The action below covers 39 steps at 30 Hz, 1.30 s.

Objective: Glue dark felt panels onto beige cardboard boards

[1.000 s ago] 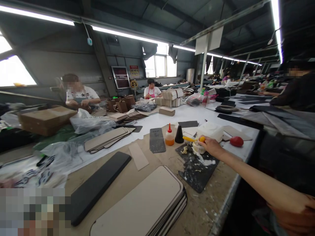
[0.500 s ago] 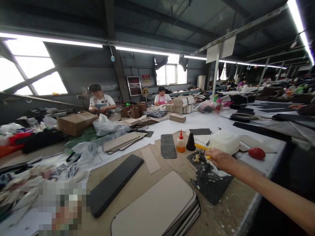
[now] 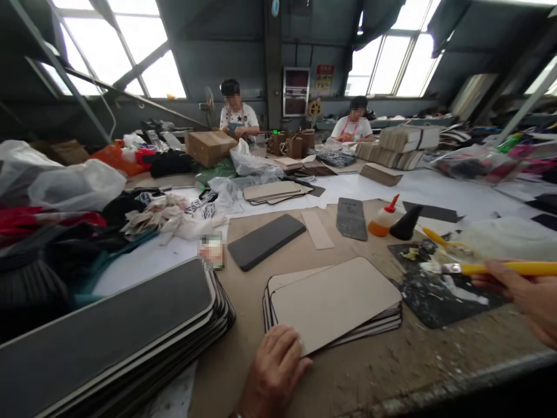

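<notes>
My right hand point(image 3: 528, 296) is closed around the yellow handle of a paintbrush point(image 3: 487, 268). Its bristles, whitened, hover over a black board point(image 3: 439, 302) smeared with white paste. My left hand point(image 3: 276, 368) grips the near left corner of a beige rounded panel point(image 3: 335, 302), its thumb by the near edge. That panel lies skewed on top of a stack of similar dark-edged panels point(image 3: 369, 332). A second yellow-handled tool point(image 3: 435, 237) rests at the back of the pasted board.
A tall stack of dark grey panels point(image 3: 130, 325) fills the left front. Behind are a dark block point(image 3: 266, 241), a red-tipped glue bottle point(image 3: 383, 217), a black cone point(image 3: 407, 223) and a whitish container point(image 3: 509, 235). Two people point(image 3: 238, 116) sit across the table.
My view has swung left and down. My left hand has come into view on the top beige panel, which now sits askew. My right hand now holds a paintbrush raised off the board.
</notes>
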### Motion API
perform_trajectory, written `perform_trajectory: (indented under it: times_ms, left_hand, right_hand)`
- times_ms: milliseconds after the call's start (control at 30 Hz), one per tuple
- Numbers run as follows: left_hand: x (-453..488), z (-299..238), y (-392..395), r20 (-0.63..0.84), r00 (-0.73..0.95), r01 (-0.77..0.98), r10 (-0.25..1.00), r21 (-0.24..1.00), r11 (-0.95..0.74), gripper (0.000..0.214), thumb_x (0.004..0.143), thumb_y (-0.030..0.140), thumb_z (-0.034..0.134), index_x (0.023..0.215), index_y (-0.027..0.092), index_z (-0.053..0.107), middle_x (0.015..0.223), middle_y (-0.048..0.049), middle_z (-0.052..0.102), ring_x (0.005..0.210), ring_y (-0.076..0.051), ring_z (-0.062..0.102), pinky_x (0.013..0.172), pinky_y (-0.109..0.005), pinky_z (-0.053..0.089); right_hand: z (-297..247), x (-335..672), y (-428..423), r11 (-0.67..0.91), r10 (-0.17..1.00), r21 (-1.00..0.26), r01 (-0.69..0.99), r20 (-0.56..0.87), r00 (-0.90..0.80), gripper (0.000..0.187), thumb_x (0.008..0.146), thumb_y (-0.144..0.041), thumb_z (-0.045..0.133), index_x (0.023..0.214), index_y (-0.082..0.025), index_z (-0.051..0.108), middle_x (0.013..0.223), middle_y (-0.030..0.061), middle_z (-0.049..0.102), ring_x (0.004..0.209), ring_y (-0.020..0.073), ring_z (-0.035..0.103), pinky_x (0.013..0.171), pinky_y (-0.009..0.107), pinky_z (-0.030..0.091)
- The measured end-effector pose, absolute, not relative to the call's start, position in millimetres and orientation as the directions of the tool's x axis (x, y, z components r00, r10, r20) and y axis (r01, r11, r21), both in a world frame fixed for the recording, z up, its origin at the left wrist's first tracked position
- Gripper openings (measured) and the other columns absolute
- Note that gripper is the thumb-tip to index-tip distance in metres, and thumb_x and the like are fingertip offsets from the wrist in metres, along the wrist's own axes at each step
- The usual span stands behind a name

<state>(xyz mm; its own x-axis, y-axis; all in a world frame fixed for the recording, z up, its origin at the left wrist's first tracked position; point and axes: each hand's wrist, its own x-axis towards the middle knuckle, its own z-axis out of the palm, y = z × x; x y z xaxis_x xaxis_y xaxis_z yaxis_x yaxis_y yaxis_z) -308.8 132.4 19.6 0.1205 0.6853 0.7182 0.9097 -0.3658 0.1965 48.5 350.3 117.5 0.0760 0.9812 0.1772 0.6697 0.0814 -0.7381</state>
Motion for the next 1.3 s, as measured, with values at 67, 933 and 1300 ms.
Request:
perform_trajectory:
  times_ms: [67,933,1300]
  left_hand:
    - [-309,20,128,0.691,0.108,0.901,0.715,0.237,-0.364,0.013,0.082,0.019,0.052,0.093,0.014,0.059,0.090,-0.0098,0.066,0.094,-0.020,0.062,0.086,-0.037,0.054]
    - [-328,-16,131,0.735,0.157,0.881,0.659,0.197,-0.429,0.015,0.079,0.018,0.058,0.093,0.014,0.061,0.096,-0.0102,0.066,0.100,-0.020,0.060,0.087,-0.032,0.053]
    - [-349,-30,143,0.809,0.369,0.833,0.457,-0.069,-0.549,0.015,0.084,0.024,0.052,0.087,0.018,0.065,0.082,-0.0055,0.068,0.078,-0.016,0.065,0.067,-0.022,0.055]
  right_hand:
    - [114,-8,323,0.003,0.986,-0.919,0.395,0.069,0.152,0.034,0.067,-0.061,0.056,0.074,-0.027,0.056,0.076,0.0128,0.065,0.067,0.0266,0.063,0.062,0.041,0.052]
    - [72,-74,320,0.446,0.841,-0.401,0.800,0.493,-0.222,0.025,0.081,-0.041,0.044,0.081,-0.020,0.058,0.083,0.0066,0.066,0.075,0.0217,0.063,0.073,0.033,0.048]
    - [84,-174,194,0.487,0.850,-0.769,0.413,0.309,-0.427,0.010,0.083,-0.021,0.049,0.082,-0.018,0.059,0.080,0.0027,0.061,0.077,0.0132,0.058,0.074,0.022,0.046]
